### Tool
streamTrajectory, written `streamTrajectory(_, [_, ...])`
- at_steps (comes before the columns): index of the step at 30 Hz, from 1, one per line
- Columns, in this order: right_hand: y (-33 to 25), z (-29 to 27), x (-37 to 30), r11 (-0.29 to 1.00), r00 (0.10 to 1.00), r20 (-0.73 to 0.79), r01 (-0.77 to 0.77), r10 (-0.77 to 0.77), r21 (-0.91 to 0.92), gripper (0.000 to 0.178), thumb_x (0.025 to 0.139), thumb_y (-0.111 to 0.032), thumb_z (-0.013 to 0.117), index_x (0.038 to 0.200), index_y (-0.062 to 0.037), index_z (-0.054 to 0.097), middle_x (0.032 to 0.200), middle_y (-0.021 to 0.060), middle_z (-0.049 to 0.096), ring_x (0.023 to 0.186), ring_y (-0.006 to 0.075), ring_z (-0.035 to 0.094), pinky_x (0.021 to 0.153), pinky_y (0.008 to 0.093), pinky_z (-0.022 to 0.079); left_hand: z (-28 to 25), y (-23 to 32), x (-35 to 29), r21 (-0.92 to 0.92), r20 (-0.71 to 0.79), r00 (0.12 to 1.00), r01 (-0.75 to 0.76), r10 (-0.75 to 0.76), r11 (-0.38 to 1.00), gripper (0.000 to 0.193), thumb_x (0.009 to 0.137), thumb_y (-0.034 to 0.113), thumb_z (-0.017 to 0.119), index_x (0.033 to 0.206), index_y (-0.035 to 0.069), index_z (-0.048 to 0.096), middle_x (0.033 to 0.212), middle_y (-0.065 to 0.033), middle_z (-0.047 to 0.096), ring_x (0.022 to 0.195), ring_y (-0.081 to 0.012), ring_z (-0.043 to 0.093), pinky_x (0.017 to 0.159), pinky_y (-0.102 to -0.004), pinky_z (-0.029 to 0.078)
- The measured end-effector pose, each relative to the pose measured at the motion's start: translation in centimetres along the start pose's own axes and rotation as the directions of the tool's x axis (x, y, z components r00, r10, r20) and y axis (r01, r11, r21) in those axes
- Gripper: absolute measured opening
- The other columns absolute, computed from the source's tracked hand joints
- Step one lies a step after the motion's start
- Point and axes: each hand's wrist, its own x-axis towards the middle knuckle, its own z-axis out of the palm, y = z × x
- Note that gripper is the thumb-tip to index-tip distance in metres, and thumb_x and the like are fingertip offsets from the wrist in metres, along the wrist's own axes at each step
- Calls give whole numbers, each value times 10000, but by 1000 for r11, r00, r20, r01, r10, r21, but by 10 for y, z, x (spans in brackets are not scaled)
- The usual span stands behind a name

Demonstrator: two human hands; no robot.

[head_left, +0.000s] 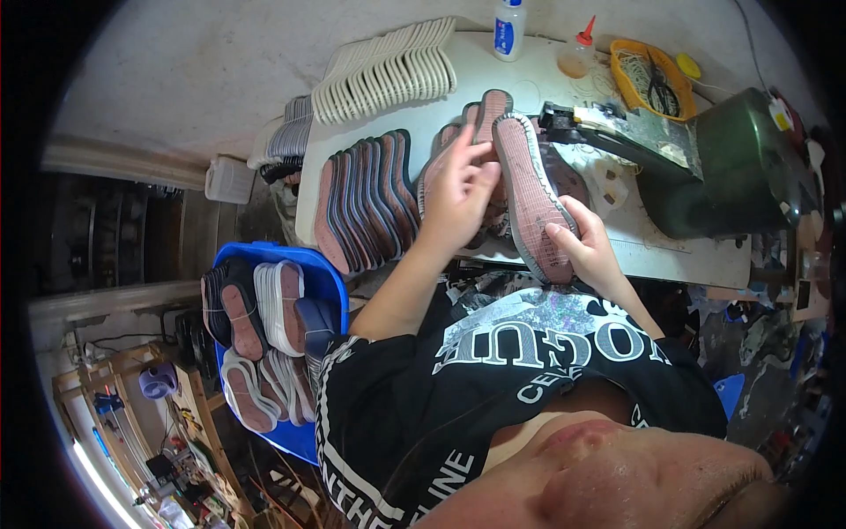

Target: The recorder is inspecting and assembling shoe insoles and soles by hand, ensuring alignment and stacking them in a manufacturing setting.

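While the right hand (583,247) pinches a long pink shoe sole (529,189) near its lower end, the thumb is pressing flat on the ribbed face and the other fingers go behind the edge. This sole is held up above the white table (485,66), its upper end pointing between eleven and twelve o'clock; it has a grey border, and a pale, pleated strip follows the edge on its three o'clock side. The left hand (458,189) is just beside it at nine o'clock, with the fingers slightly blurred and spread loosely; whether some fingertip touches the sole, I cannot tell.

More soles (496,106) lie behind the held one, toward eleven o'clock. At nine o'clock, beyond the left hand, a row of pink soles (366,198) stands tightly side by side, and between ten and eleven there is a row of cream soles (388,75). At twelve o'clock stands a white bottle (509,31) with a blue label; toward one, a small bottle (577,57) with a red tip. Between one and two is a yellow basket (624,75) containing black scissors (661,88). A dark green sewing machine (723,172) occupies three o'clock. At eight o'clock, a blue tub (328,278) contains tied bundles of soles (282,304).
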Motion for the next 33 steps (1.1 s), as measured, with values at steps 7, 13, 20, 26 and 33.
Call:
streamTrajectory(7, [-9, 4, 31, 996, 996, 34, 84, -83, -30, 426, 863, -183, 603, 1207, 49, 506, 1068, 121, 607, 977, 143, 554, 883, 276, 425, -83, -29, -22, 206, -436, 899, 142, -39, 968, 361, 924, 153, 557, 1233, -33, 529, 1186, -148, 606, 1036, -194, 593, 888, -317, 466])
streamTrajectory(13, [16, 44, 92, 652, 869, -18, 358, -495, -668, 783, 796, -239, 649, 1422, 21, 257, 1329, 240, 438, 1233, 354, 415, 1026, 434, 292, -42, -70, -15, 272, -220, 969, 167, -108, 948, 419, 924, 183, 533, 1276, -38, 479, 1303, -239, 501, 1179, -362, 518, 1001, -392, 397])
streamTrajectory(20, [19, 56, 87, 584, 860, -45, 305, -508, -752, 958, 740, -282, 699, 1464, 8, 142, 1365, 212, 407, 1306, 296, 344, 1051, 460, 201, -43, -56, -26, 234, -72, 963, 270, -261, 934, 451, 921, 193, 499, 1269, -91, 456, 1301, -310, 463, 1207, -372, 486, 1022, -391, 367])
streamTrajectory(26, [26, 51, 96, 461, 892, 101, 322, -441, -827, 499, 837, -286, 627, 1279, -73, 535, 1463, 150, 353, 1377, 298, 286, 1102, 482, 148, -66, -33, -19, 123, -76, 970, 239, -231, 963, 450, 936, 252, 518, 1252, -67, 489, 1272, -238, 534, 1123, -263, 575, 971, -356, 417])
streamTrajectory(33, [8, 30, 68, 741, 884, 222, 466, -411, -484, 432, 832, -204, 663, 1231, -65, 576, 1420, 142, 426, 1317, 279, 389, 1083, 414, 278, -219, -87, -39, 597, -591, 761, 636, -267, 489, 666, 818, 445, 644, 1218, -73, 528, 1127, -250, 611, 1075, -349, 586, 928, -396, 437])
